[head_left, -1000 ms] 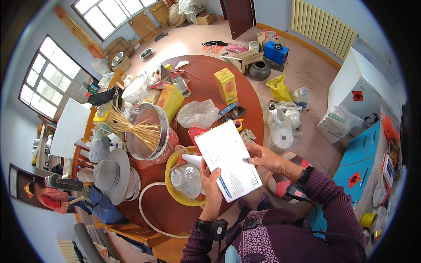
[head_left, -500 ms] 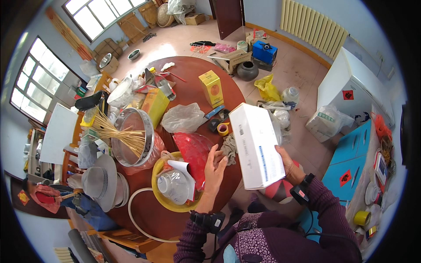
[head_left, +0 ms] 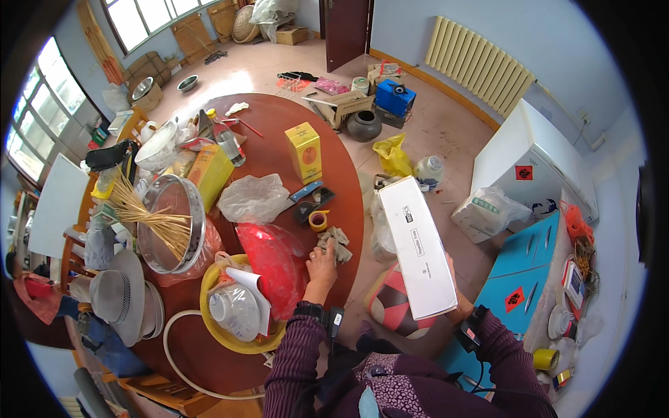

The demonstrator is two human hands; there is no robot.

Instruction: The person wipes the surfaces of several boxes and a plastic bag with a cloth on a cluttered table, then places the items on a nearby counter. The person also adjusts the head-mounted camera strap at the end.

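Right hand: my right hand (head_left: 460,305) grips the long white cardboard box (head_left: 419,251) by its right side, close to the near end; some of my fingers are hidden behind it.
White box: it is held in the air, outside the right edge of the round red-brown table (head_left: 343,171); its far end leans to the left.
Left hand: my left hand (head_left: 321,270) is at the table's right edge, with the fingers at the crumpled grey cloth (head_left: 340,244); I cannot tell if they close on it.
Tape: the yellow tape roll (head_left: 318,221) is near the right edge, just beyond the cloth; the knife with a blue handle (head_left: 306,190) lies farther.
Yellow carton: the tall yellow carton (head_left: 304,155) stands upright toward the far right edge.
Bags: the shiny red plastic bag (head_left: 275,261) lies to the left of my left hand; the clear crumpled plastic bag (head_left: 252,198) lies beyond it.
Basket: the round yellow basket (head_left: 208,313) is at the near edge; it holds a clear plastic-wrapped bundle (head_left: 235,313).
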